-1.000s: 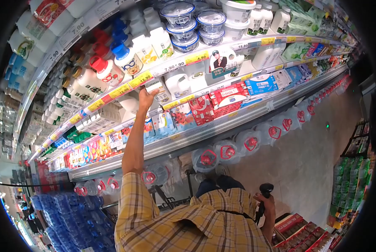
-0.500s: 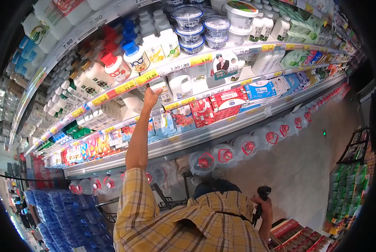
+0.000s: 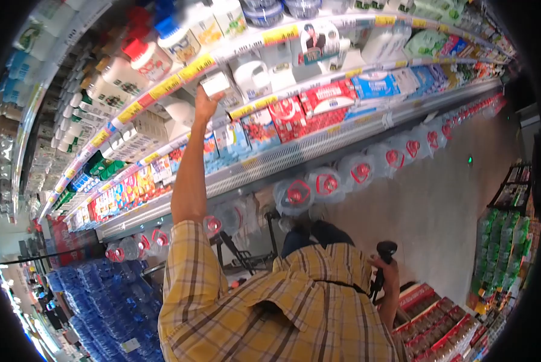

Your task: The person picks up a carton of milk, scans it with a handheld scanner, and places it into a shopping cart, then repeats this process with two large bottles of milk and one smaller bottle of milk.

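My left hand (image 3: 205, 104) reaches into a middle shelf, fingers closed around a white milk carton (image 3: 216, 84). The carton's pale top faces me, and its lower part is partly hidden. Just right of it stands a white handled jug (image 3: 253, 78), apart from my hand. A white rounded bottle (image 3: 180, 111) lies to the left of my wrist. Down by my right side, my right hand (image 3: 389, 271) is wrapped around a black handle (image 3: 386, 251); what the handle belongs to is not clear.
Price-tagged shelf edges (image 3: 189, 71) run above my hand. Boxed milk packs (image 3: 328, 95) line the shelf below. Large water bottles with red handles (image 3: 297, 193) stand along the cooler's base. Blue bottle packs (image 3: 110, 298) and red-edged cartons (image 3: 442, 329) are stacked near me.
The view has shifted, so the shelves sit higher. The carton in my left hand now shows more of its white top. My right hand keeps its grip on the black handle.
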A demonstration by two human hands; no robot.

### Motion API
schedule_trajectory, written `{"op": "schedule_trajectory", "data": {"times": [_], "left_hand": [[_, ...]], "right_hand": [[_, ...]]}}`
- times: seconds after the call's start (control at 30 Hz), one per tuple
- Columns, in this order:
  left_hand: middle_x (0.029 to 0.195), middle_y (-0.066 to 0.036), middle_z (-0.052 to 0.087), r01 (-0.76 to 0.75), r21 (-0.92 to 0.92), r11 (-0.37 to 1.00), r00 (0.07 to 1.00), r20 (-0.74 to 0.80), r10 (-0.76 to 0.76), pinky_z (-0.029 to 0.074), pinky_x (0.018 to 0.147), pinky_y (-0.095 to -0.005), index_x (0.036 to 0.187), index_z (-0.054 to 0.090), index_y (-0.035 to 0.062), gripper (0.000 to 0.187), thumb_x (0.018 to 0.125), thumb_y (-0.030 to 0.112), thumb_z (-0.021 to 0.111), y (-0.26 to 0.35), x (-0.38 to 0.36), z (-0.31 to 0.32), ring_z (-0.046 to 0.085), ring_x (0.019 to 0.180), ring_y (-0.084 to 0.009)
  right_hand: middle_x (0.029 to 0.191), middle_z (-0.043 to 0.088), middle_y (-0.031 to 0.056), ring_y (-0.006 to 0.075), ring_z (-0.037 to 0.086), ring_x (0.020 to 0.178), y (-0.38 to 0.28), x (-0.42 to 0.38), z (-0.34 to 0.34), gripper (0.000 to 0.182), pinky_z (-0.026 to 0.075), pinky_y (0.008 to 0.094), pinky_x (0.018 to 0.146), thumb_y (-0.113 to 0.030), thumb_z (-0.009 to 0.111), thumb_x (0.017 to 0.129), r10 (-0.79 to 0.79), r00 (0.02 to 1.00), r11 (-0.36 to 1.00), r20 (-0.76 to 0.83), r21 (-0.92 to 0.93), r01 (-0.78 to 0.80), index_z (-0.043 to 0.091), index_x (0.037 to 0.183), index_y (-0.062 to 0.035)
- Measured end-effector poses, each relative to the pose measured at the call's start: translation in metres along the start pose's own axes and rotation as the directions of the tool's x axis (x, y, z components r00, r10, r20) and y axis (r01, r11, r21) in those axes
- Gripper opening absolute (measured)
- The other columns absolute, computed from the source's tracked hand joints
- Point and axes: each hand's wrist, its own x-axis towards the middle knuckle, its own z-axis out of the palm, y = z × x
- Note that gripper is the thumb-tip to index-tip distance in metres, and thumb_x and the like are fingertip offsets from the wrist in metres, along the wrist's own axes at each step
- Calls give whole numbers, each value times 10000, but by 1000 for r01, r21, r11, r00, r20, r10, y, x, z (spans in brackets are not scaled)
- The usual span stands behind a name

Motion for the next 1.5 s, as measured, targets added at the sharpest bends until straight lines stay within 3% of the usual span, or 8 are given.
{"op": "schedule_trajectory", "data": {"times": [0.1,0.33,0.6,1.1,1.23,1.4,1.47,1.5], "left_hand": [[1072,-158,626,-74,18,997,997,-17,75,464,862,-347,1145,518,-14,496,738,146,753,21,-1,-6,604,992,-262],[992,-117,663,168,-177,970,968,215,-129,519,683,-295,1070,603,-45,358,801,164,713,-14,28,-4,636,805,-165],[1055,-190,618,295,-166,941,922,309,-235,564,812,-381,1135,504,-99,424,867,194,653,-5,32,-11,641,910,-255],[1113,-168,602,362,-118,925,915,235,-328,558,827,-380,1176,493,-54,444,854,196,668,1,27,-8,624,963,-254],[1099,-157,605,291,-246,925,949,195,-246,561,797,-376,1193,469,-16,465,831,169,694,20,12,-5,623,958,-250],[1122,-151,589,288,-254,923,953,175,-249,555,809,-374,1224,424,-7,507,826,149,697,5,17,2,617,969,-247],[1037,-154,633,221,-187,957,975,34,-219,519,751,-329,1157,512,-36,472,787,150,737,-18,20,6,622,899,-215],[1124,-152,587,242,-173,955,969,97,-228,545,833,-376,1225,413,-7,526,826,178,701,-16,20,6,607,997,-248]], "right_hand": [[1069,636,124,212,658,943,0,0,-2,524,451,283,603,-247,707,769,19,1000,998,6,-54,-18,505,1167,28],[1102,631,130,209,650,973,18,-4,-6,508,447,265,594,-236,692,788,79,997,994,17,-78,-78,502,1177,30],[1011,657,103,180,653,920,35,7,-10,457,456,273,616,-193,692,769,138,990,984,10,-119,-136,540,1137,31],[946,670,84,113,590,620,57,38,-41,405,441,229,514,-155,726,728,109,993,986,-35,-125,-113,585,1061,29],[918,670,91,114,573,586,46,43,-48,381,451,227,515,-159,721,730,147,988,956,-40,-251,-153,595,1032,37],[1025,645,151,178,668,832,29,47,-48,439,467,236,501,-133,690,778,135,990,973,41,-194,-124,508,1129,58],[1027,642,150,182,667,827,23,50,-47,425,472,240,506,-122,679,782,131,990,975,55,-190,-119,506,1126,58],[1030,639,149,186,667,822,22,49,-47,410,478,244,510,-111,668,787,143,988,979,49,-156,-134,503,1122,58]]}}
